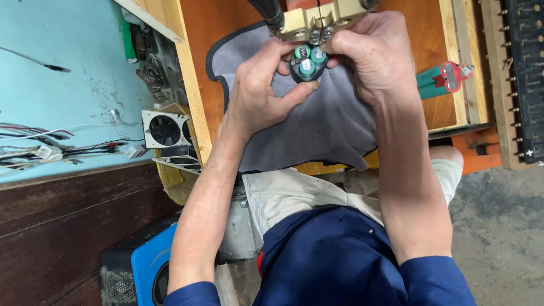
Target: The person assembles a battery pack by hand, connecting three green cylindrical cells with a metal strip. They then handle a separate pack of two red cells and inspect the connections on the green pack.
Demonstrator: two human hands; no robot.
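Workshop bench: orange-brown wooden tray (238,22) with a grey cloth mat (317,124) at upper centre, small fan (165,130) and loose wires (51,148) at left. Both hands pinch a three-cell battery pack (307,61) under a brass spot-welder head (320,20). Left hand (258,93) and right hand (377,56) have fingers clamped on the pack's sides. Judged rigid, dense, smooth-sleeved; best held by the sleeve, clear of the terminals. Spare green cell pack (442,79) lies at right.
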